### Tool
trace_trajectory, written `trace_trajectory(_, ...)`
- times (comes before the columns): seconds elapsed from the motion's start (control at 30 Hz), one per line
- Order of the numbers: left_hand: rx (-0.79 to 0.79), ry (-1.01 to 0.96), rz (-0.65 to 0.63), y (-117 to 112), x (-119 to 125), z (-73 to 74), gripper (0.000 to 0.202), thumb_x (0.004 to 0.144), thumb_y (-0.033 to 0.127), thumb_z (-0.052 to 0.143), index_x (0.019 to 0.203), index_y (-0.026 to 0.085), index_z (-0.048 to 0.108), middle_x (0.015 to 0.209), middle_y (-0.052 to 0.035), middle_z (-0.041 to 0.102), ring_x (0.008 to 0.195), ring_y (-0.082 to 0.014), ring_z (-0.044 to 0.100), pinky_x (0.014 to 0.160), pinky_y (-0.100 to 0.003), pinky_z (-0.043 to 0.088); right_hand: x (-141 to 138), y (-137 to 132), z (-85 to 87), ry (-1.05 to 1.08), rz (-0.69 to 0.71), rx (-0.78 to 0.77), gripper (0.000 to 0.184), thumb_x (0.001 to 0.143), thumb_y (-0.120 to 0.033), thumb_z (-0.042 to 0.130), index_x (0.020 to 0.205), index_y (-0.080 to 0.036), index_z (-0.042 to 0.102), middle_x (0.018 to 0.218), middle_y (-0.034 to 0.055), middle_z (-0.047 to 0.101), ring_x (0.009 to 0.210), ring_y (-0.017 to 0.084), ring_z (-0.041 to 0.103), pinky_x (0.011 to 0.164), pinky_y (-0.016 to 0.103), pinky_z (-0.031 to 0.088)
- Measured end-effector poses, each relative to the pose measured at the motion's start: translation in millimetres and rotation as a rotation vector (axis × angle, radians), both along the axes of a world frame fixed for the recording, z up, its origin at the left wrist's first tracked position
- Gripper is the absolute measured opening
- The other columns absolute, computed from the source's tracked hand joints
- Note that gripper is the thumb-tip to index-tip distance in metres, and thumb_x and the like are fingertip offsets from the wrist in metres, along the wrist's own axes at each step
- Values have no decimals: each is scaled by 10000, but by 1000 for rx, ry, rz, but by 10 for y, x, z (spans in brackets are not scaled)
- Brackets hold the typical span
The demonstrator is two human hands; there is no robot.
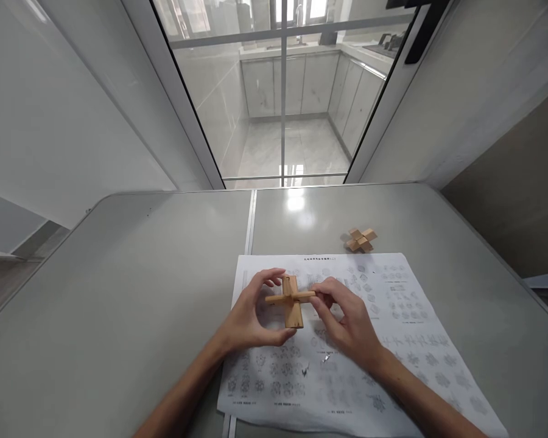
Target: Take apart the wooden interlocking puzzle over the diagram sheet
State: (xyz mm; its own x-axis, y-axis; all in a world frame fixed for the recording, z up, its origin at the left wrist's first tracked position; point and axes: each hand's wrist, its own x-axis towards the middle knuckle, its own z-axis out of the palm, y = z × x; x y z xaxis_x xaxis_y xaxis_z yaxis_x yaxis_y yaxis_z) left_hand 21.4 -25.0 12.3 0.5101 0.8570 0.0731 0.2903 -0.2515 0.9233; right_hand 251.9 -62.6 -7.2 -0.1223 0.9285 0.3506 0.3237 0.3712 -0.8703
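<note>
A wooden burr puzzle of crossed, interlocking pieces is held up over a large printed sheet. My left hand curves round it from the left, thumb at its near end and fingers at its far end. From the right, my right hand pinches the tip of the bar sticking out sideways between thumb and fingers. Small line diagrams and lines of print cover the sheet. Beyond its top edge, a second wooden burr puzzle rests on the table.
The grey folding table has a metal seam down its middle. Two small shiny scraps lie on the sheet. Past the far edge stands a glazed door with a kitchen behind it. White panels flank it.
</note>
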Motion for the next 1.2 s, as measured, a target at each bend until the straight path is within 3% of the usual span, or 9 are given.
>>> trace_trajectory(0.13, 23, 45, -13, 5, 18, -5, 867, 654, 293, 871, 1422, 276, 469, 1317, -96, 578, 1152, -270, 575, 1020, -434, 502, -7, -1, -42, -47, -28, 15, 151, 1042, -233, 517, 1090, -245, 660, 975, 83, 602, 790, 199, 581, 606, 314, 515)
trace_trajectory(0.33, 33, 34, 18, 2, 36, -18, 855, 634, 309, 892, 1390, 272, 493, 1275, -90, 599, 1113, -265, 595, 995, -427, 522, -29, -9, -74, -62, -92, 18, 159, 1052, -261, 500, 1088, -244, 655, 1013, 95, 600, 815, 207, 609, 603, 322, 535)
trace_trajectory(0.43, 47, 23, 33, -3, 33, -28, 856, 630, 314, 894, 1389, 274, 498, 1281, -89, 600, 1105, -264, 599, 989, -426, 529, -27, 4, -61, -39, -34, -22, 169, 1068, -286, 471, 1073, -246, 636, 1034, 99, 630, 887, 222, 634, 674, 338, 551)
trace_trajectory(0.57, 49, 30, 35, -6, 35, -29, 838, 641, 307, 884, 1383, 273, 497, 1267, -87, 607, 1098, -263, 600, 976, -422, 532, -14, 16, -72, -11, 42, -113, 143, 1072, -293, 480, 1075, -246, 614, 935, 57, 674, 787, 189, 640, 686, 323, 539)
trace_trajectory(0.67, 48, 40, 25, -2, 41, -12, 828, 643, 304, 882, 1374, 276, 495, 1264, -84, 607, 1092, -260, 599, 968, -419, 531, 5, 17, -86, -23, 58, -129, 146, 1065, -298, 502, 1106, -250, 634, 972, 60, 700, 787, 187, 641, 685, 319, 535)
trace_trajectory(0.8, 60, 56, 19, 12, 35, 14, 805, 647, 286, 870, 1363, 279, 502, 1228, -76, 604, 1056, -248, 594, 943, -406, 528, 37, 25, -75, -34, 82, -124, 208, 1071, -299, 485, 1187, -266, 655, 1050, 73, 722, 826, 200, 658, 723, 339, 551)
trace_trajectory(1.07, 118, 95, 1, 25, 24, -51, 790, 664, 280, 845, 1376, 296, 502, 1256, -82, 585, 1038, -249, 570, 889, -398, 547, 64, 41, -58, -73, 57, -45, 196, 1061, -254, 498, 1154, -271, 670, 1015, 71, 723, 789, 201, 663, 665, 335, 546)
trace_trajectory(1.2, 126, 104, -22, 3, 45, -74, 859, 673, 247, 834, 1438, 307, 446, 1292, -97, 540, 1061, -251, 554, 822, -369, 577, 59, 41, -54, -83, 75, 27, 235, 1053, -201, 494, 1175, -279, 679, 1073, 83, 726, 899, 222, 700, 698, 340, 575)
